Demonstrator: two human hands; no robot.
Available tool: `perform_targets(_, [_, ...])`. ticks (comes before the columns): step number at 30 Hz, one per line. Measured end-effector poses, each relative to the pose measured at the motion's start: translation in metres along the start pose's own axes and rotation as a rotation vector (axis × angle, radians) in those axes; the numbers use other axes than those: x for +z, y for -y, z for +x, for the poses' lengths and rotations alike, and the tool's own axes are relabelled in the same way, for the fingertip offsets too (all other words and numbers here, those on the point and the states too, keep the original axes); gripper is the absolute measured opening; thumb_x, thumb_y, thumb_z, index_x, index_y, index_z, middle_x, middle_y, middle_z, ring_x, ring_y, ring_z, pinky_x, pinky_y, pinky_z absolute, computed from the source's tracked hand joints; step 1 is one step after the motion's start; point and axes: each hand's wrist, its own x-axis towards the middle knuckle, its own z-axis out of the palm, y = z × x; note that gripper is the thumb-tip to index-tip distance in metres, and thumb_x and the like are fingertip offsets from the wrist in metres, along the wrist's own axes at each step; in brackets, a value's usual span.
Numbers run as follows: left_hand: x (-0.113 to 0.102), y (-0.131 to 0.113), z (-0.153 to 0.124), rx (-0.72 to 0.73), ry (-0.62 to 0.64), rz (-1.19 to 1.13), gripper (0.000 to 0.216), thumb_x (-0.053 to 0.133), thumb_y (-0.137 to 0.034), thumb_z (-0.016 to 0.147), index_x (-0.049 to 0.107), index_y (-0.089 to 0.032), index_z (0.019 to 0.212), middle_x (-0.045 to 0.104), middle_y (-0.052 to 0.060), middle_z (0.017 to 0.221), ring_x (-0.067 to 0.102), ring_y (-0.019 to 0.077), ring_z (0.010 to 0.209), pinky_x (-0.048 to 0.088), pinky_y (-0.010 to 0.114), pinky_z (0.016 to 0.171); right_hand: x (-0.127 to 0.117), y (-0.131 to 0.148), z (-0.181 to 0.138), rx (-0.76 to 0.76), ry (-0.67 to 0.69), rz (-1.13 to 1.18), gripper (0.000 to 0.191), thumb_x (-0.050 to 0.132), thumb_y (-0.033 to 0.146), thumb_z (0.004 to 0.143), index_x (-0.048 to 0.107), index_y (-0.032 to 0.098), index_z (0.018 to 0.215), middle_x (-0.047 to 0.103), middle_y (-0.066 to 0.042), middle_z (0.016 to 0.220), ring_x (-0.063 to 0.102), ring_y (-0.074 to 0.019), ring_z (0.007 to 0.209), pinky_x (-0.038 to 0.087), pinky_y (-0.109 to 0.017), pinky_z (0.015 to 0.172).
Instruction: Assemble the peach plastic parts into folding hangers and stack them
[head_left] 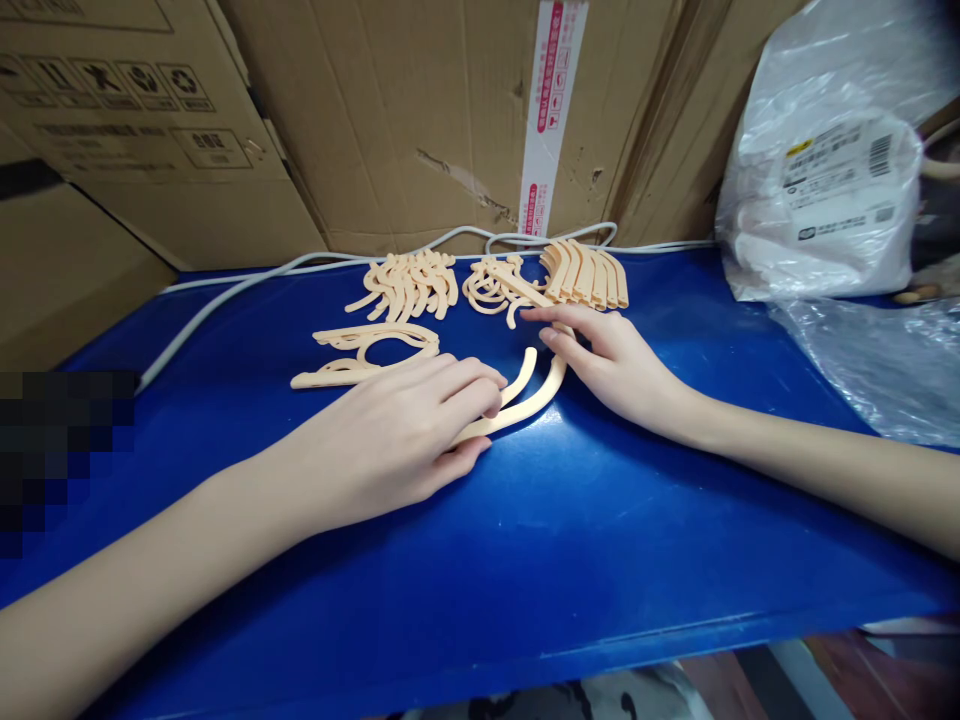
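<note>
My left hand (420, 425) is closed around the lower end of a long, curved, cream plastic hanger arm (534, 404). A shorter curved tip (526, 368) sticks out beside it, and the join under my fingers is hidden. The thumb and index finger of my right hand (619, 365) close about the arm's upper end. Just beyond those fingertips lies a small pile of cream hooks (486, 290) with a straight piece across it. A folded cream hanger (397, 333) rests on the blue table behind my left hand.
Wavy cream pieces (412, 285) are heaped at the back, and several curved arms (589, 275) lie in a row at the right. A white cable (300, 262) runs along cardboard boxes (420, 120). Plastic packaging (825, 190) stands at the right of the blue table (570, 560).
</note>
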Motion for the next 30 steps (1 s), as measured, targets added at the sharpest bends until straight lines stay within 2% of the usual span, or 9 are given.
perform_targets(11, [0.0037, 0.001, -0.0006, 0.026, -0.008, -0.02, 0.013, 0.044, -0.014, 0.1, 0.055, -0.017, 0.105, 0.068, 0.008, 0.115, 0.065, 0.0235, 0.102, 0.048, 0.036, 0.082, -0.0013, 0.0037, 0.0002, -0.022, 0.023, -0.022, 0.03, 0.05, 0.022, 0.096, 0.071, 0.018, 0.116, 0.073, -0.004, 0.09, 0.066, -0.0204, 0.087, 0.047, -0.033, 0.081])
perform_targets(20, [0.0056, 0.0023, -0.0032, 0.011, 0.002, -0.037, 0.02, 0.045, -0.011, 0.096, 0.05, -0.019, 0.115, 0.066, 0.009, 0.119, 0.064, 0.0258, 0.105, 0.049, 0.039, 0.083, -0.0015, 0.0017, 0.0001, -0.088, 0.008, -0.06, 0.025, 0.051, 0.018, 0.093, 0.07, 0.018, 0.109, 0.067, -0.007, 0.098, 0.063, -0.022, 0.092, 0.045, -0.036, 0.084])
perform_targets(25, [0.0056, 0.0041, -0.0009, 0.01, -0.007, -0.035, 0.021, 0.046, -0.009, 0.095, 0.051, -0.018, 0.113, 0.066, 0.007, 0.117, 0.063, 0.0232, 0.105, 0.049, 0.037, 0.086, -0.0022, 0.0033, -0.0013, -0.228, 0.051, -0.096, 0.028, 0.051, 0.01, 0.09, 0.068, 0.016, 0.11, 0.068, -0.007, 0.099, 0.061, -0.0229, 0.097, 0.044, -0.037, 0.086])
perform_targets(30, [0.0012, 0.0072, 0.0026, 0.031, -0.092, 0.113, 0.018, 0.05, -0.011, 0.095, 0.057, -0.014, 0.11, 0.067, 0.008, 0.112, 0.06, 0.0249, 0.108, 0.047, 0.038, 0.093, -0.0032, 0.0049, -0.0034, -0.386, 0.117, -0.127, 0.032, 0.044, 0.005, 0.092, 0.068, 0.014, 0.111, 0.064, -0.01, 0.101, 0.058, -0.0229, 0.098, 0.043, -0.039, 0.088])
